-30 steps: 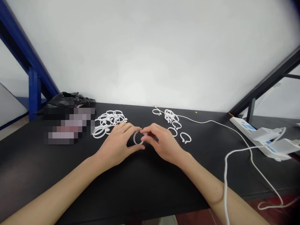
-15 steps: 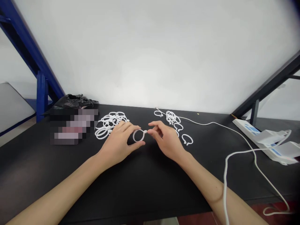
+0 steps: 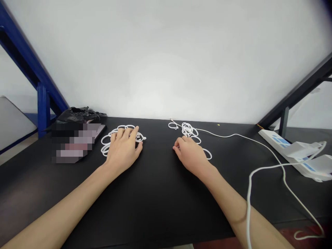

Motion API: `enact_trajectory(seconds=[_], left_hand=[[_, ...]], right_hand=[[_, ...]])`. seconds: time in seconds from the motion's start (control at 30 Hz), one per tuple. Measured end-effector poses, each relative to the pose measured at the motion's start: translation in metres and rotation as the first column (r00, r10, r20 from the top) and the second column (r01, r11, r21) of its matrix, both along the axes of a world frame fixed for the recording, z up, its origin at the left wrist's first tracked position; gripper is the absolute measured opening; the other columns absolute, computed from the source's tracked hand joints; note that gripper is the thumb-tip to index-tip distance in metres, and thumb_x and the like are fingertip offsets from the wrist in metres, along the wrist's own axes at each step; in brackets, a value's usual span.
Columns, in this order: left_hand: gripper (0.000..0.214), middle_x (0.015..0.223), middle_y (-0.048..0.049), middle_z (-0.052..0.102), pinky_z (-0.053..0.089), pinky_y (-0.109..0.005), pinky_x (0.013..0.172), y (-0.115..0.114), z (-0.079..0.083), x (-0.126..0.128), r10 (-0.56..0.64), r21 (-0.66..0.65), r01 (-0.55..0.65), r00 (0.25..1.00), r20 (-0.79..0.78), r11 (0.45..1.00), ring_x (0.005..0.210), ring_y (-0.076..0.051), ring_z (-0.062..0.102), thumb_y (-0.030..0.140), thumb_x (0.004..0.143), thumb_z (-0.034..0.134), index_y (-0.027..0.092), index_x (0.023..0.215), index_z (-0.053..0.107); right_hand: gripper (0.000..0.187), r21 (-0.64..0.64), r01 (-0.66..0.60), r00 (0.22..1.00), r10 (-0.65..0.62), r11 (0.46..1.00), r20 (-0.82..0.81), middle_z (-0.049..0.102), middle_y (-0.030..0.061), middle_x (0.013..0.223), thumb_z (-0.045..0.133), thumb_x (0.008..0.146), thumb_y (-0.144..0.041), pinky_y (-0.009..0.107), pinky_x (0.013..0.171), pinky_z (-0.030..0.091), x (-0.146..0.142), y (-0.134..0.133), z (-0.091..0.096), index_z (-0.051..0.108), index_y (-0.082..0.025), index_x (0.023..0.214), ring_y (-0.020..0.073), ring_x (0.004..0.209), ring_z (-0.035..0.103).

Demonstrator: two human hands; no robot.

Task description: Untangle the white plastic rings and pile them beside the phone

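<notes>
My left hand (image 3: 123, 149) lies flat on the left pile of white plastic rings (image 3: 112, 137), fingers stretched out over them, with one ring poking out at the fingertips. My right hand (image 3: 190, 155) rests on the black table (image 3: 155, 193) at the near edge of the right cluster of white rings (image 3: 189, 129). Its fingers are curled downward and hide whatever is under them. One open ring (image 3: 208, 154) shows partly beside that hand's back.
A black plastic bag (image 3: 77, 113) and a blurred flat item (image 3: 74, 141) lie at the left rear. A white cable (image 3: 249, 186) runs from the rings across the table's right side. A white power strip with plugs (image 3: 298, 152) sits far right. Blue and black frame struts flank the table.
Both hands held one white ring between them at the table's middle. They have parted: the left moved onto the left pile with the ring, the right moved back to the right cluster.
</notes>
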State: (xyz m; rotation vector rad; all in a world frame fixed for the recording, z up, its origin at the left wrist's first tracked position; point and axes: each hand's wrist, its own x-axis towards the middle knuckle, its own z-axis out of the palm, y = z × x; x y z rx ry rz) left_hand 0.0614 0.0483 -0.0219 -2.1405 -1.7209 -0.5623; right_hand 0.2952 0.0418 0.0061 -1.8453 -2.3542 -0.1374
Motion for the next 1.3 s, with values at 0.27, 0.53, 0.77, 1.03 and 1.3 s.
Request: enact_trajectory(seconds=[0.27, 0.53, 0.77, 1.03, 1.3], left_hand=[[0.048, 0.119, -0.0163, 0.062, 0.04, -0.049, 0.092, -0.004, 0.002, -0.001, -0.032, 0.044, 0.031, 0.999, 0.022, 0.999, 0.111, -0.036, 0.049, 0.036, 0.094, 0.046, 0.009, 0.133, 0.054], [0.046, 0.125, -0.0137, 0.062, 0.039, -0.046, 0.097, -0.021, 0.001, 0.038, -0.325, 0.052, 0.324, 0.946, 0.012, 0.945, 0.113, -0.03, 0.05, 0.029, 0.095, 0.048, 0.009, 0.136, 0.049], [0.036, 0.112, -0.0102, 0.067, 0.041, -0.046, 0.091, -0.021, 0.003, 0.051, -0.309, -0.015, 0.315, 0.937, 0.165, 0.949, 0.104, -0.028, 0.054, 0.034, 0.096, 0.048, 0.016, 0.124, 0.059], [0.034, 0.108, -0.0071, 0.065, 0.041, -0.046, 0.09, -0.02, 0.006, 0.039, -0.304, -0.024, 0.33, 0.892, 0.335, 0.944, 0.102, -0.027, 0.052, 0.042, 0.092, 0.056, 0.021, 0.118, 0.058], [0.033, 0.102, -0.0045, 0.064, 0.044, -0.044, 0.089, -0.025, 0.013, 0.039, -0.358, -0.083, 0.448, 0.802, 0.479, 0.89, 0.098, -0.025, 0.052, 0.044, 0.087, 0.064, 0.022, 0.112, 0.059]], right_hand=[[0.012, 0.084, -0.147, 0.987, 0.152, 0.986, -0.053, 0.065, 0.009, 0.097, 0.053, 0.093, -0.018, 0.039, 0.083, 0.048, -0.002, -0.001, -0.006, 0.064, -0.017, 0.095, 0.0269, 0.097, 0.055], [0.022, 0.077, -0.431, 0.815, 0.425, 0.899, -0.394, 0.062, 0.0048, 0.105, 0.044, 0.092, -0.004, 0.031, 0.085, 0.049, -0.006, -0.003, -0.003, 0.057, -0.019, 0.103, 0.0167, 0.095, 0.06], [0.019, 0.136, -0.445, 0.769, 0.455, 0.885, -0.449, 0.058, 0.0044, 0.108, 0.044, 0.095, -0.01, 0.028, 0.079, 0.051, -0.004, -0.007, 0.008, 0.058, -0.02, 0.104, 0.013, 0.086, 0.061], [0.013, 0.273, -0.431, 0.651, 0.506, 0.86, -0.566, 0.061, 0.0038, 0.102, 0.053, 0.093, -0.018, 0.028, 0.082, 0.051, -0.007, -0.009, 0.007, 0.06, -0.021, 0.103, 0.0136, 0.089, 0.061], [0.012, 0.09, -0.311, 0.505, 0.244, 0.946, -0.828, 0.068, -0.0024, 0.076, 0.066, 0.086, -0.027, 0.023, 0.064, 0.049, -0.017, -0.013, 0.009, 0.063, -0.021, 0.076, 0.0105, 0.066, 0.059]])
